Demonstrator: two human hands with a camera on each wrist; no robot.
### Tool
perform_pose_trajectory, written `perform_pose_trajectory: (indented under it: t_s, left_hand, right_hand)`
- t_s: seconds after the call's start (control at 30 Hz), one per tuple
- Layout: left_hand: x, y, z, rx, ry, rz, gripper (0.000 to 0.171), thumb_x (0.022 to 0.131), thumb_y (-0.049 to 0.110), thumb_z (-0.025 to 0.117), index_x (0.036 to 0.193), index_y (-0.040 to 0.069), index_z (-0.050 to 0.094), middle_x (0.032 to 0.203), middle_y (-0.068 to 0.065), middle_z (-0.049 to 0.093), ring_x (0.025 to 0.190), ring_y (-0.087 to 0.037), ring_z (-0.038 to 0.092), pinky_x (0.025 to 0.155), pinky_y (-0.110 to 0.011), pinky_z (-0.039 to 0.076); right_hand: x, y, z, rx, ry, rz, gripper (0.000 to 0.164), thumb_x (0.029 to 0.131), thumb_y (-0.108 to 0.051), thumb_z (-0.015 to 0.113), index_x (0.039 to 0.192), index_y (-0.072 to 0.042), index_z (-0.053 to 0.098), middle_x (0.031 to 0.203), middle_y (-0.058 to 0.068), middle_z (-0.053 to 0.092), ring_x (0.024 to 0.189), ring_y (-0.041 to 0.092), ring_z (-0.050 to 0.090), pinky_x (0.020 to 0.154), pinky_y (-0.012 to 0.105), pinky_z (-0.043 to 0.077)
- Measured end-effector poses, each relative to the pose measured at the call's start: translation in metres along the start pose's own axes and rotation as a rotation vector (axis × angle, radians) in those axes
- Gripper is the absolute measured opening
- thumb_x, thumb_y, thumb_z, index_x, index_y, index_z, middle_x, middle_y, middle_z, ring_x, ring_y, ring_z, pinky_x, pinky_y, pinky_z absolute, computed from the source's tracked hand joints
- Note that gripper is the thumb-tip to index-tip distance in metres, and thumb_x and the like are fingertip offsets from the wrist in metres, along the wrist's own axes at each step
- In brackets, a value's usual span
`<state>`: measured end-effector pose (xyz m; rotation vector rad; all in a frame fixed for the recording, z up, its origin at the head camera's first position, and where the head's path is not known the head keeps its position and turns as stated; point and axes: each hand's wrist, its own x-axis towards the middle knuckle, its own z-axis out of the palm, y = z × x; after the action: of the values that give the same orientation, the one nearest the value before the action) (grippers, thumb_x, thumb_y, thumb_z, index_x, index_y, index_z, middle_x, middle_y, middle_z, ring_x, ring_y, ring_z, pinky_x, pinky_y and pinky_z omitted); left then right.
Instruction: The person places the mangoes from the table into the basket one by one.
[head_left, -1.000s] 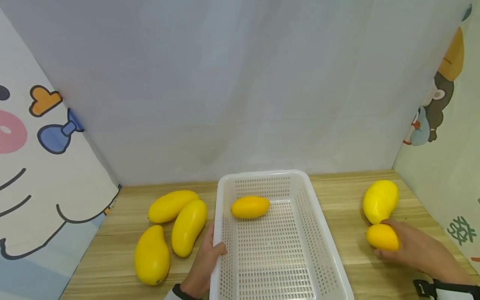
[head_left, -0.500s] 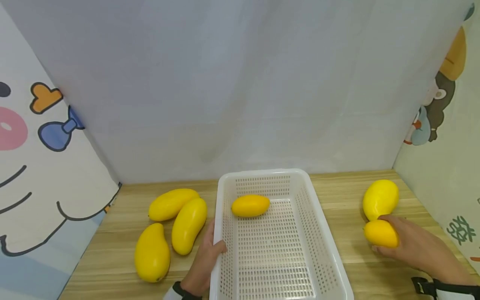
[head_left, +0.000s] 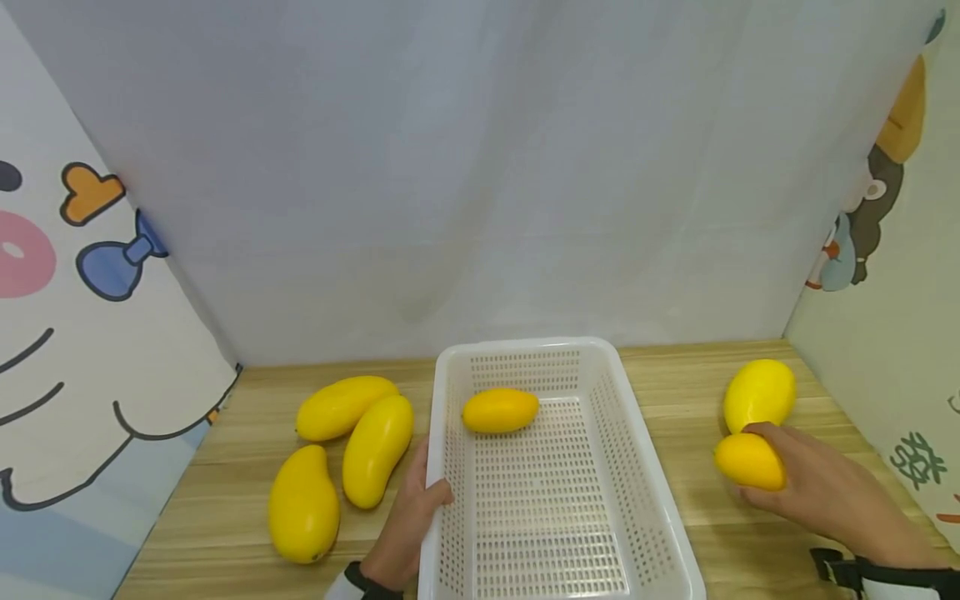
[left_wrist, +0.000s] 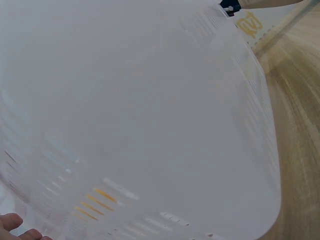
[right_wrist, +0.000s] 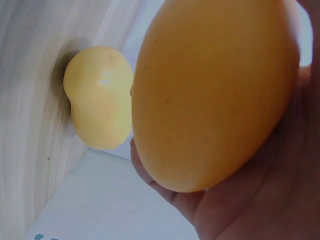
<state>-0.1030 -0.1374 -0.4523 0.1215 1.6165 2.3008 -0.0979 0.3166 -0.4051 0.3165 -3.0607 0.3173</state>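
Observation:
My right hand (head_left: pixel 825 487) grips a small orange-yellow mango (head_left: pixel 750 462), its fingers and thumb wrapped round the fruit's right end. Filling much of the right wrist view is that same mango (right_wrist: pixel 215 95), against the palm. Just behind it lies a larger yellow mango (head_left: pixel 761 393) on the table. My left hand (head_left: pixel 408 517) holds the left rim of a white perforated plastic basket (head_left: pixel 660 475), thumb over the edge. Inside the basket, near its far end, rests another small orange-yellow mango (head_left: pixel 500 411). The left wrist view shows mostly the basket's side wall (left_wrist: pixel 150 110).
Left of the basket, several large yellow mangoes lie on the wooden table (head_left: pixel 217 492): a far one (head_left: pixel 345 407), one near the left hand (head_left: pixel 378 452), one at the front (head_left: pixel 303 504). A grey backdrop (head_left: pixel 480 183) stands behind, with printed panels at both sides.
My right hand has shifted slightly up and to the left with the small mango in its grip. The left hand stays on the basket rim.

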Motion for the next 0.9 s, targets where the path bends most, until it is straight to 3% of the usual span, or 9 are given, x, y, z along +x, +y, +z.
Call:
perform_pose_trajectory:
  t_s: [0.57, 0.9]
  left_hand:
    - [0.001, -0.002, -0.001, 0.002, 0.006, 0.009, 0.086, 0.075, -0.008, 0.038, 0.148, 0.028, 0.011, 0.150, -0.012, 0.020, 0.128, -0.036, 0.028, 0.097, -0.050, 0.032]
    - [0.000, -0.002, -0.001, -0.017, 0.001, 0.004, 0.085, 0.076, -0.008, 0.038, 0.147, 0.029, 0.011, 0.150, -0.012, 0.020, 0.127, -0.036, 0.029, 0.097, -0.051, 0.032]
  right_hand:
    - [0.002, -0.010, -0.006, -0.001, 0.038, -0.020, 0.070, 0.067, -0.054, 0.073, 0.118, -0.011, 0.050, 0.091, 0.002, 0.054, 0.071, 0.017, 0.046, 0.061, 0.038, 0.041]
    - [0.009, -0.021, -0.013, -0.016, 0.082, -0.037, 0.071, 0.069, -0.062, 0.068, 0.116, -0.012, 0.049, 0.091, 0.002, 0.055, 0.070, 0.016, 0.046, 0.059, 0.036, 0.041]
